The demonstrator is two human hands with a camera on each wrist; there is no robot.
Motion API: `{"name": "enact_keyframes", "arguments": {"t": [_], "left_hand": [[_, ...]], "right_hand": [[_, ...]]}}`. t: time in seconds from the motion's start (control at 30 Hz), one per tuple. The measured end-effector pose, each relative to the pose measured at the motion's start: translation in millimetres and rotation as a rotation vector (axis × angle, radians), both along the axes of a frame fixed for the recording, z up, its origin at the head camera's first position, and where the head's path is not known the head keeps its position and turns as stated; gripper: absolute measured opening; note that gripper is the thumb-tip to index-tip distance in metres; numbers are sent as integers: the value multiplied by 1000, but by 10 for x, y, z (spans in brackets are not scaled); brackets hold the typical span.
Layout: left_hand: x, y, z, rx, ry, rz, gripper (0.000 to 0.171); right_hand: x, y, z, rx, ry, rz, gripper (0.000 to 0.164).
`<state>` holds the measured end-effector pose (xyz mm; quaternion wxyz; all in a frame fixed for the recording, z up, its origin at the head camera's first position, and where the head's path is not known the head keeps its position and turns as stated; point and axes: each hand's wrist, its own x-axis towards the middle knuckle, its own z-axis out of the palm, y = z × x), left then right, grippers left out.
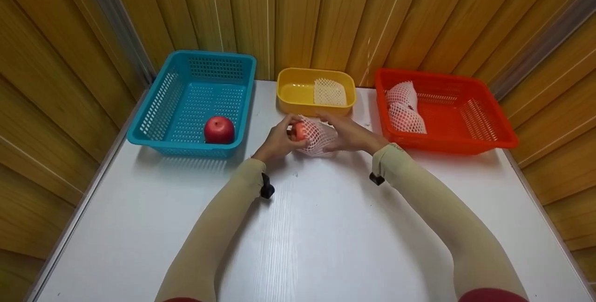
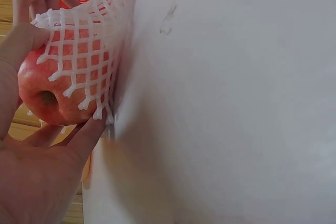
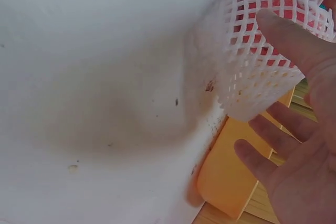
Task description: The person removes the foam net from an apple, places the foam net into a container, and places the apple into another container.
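At the middle of the far half of the white surface (image 1: 321,227), straight below the yellow tub (image 1: 298,109) at twelve o'clock, an apple (image 2: 44,81) sits partly inside a white foam net (image 1: 319,138) between the two hands. Seen from the head, the net's long axis runs crosswise, roughly from nine to three o'clock, with the apple in its nine o'clock end and the looser end pointing towards three. The apple's bare end pokes out of the net's mouth; in the left wrist view its hollow (image 2: 47,98) faces outward from that mouth, while the net stretches back towards one o'clock. In the right wrist view, the loose end points to about seven o'clock. The left hand (image 1: 281,140) grips the apple, thumb on the net's edge and fingers beneath. The right hand (image 1: 348,135) has its thumb laid straight along the net, its fingers spread and extended near the loose end; whether those fingertips touch it, I cannot tell. Between nine and ten o'clock from the apple stands a blue basket (image 1: 195,147), with a bare red apple (image 1: 219,130) in its near right corner, stem end up. Between two and three stands a red basket (image 1: 456,144), with two netted apples (image 1: 404,109) along its nine o'clock side. The tub holds a flat net (image 1: 329,92) at its three o'clock end.
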<state>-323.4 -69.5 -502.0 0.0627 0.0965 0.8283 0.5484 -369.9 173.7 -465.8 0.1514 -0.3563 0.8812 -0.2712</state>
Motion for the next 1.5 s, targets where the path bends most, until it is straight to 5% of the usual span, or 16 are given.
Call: {"name": "enact_keyframes", "arguments": {"t": [0.23,0.43,0.8,1.03,1.27,1.5], "left_hand": [[30,-5,-30,13,-1,-16,59],[17,-10,-14,11,34,-27,58],[88,-50,19,31,-24,-6,61],[104,-159,30,1,-17,44,62],[172,-283,54,-33,5,35,80],[263,-367,55,-88,64,56,70]], "right_hand": [[24,17,-86,-2,-10,-31,88],[28,-7,-87,3,43,-50,57],[10,-70,-99,-48,262,3,18],[-12,-35,-11,-19,264,-2,20],[-57,0,118,33,258,-11,28],[-91,31,233,39,249,-45,32]]}}
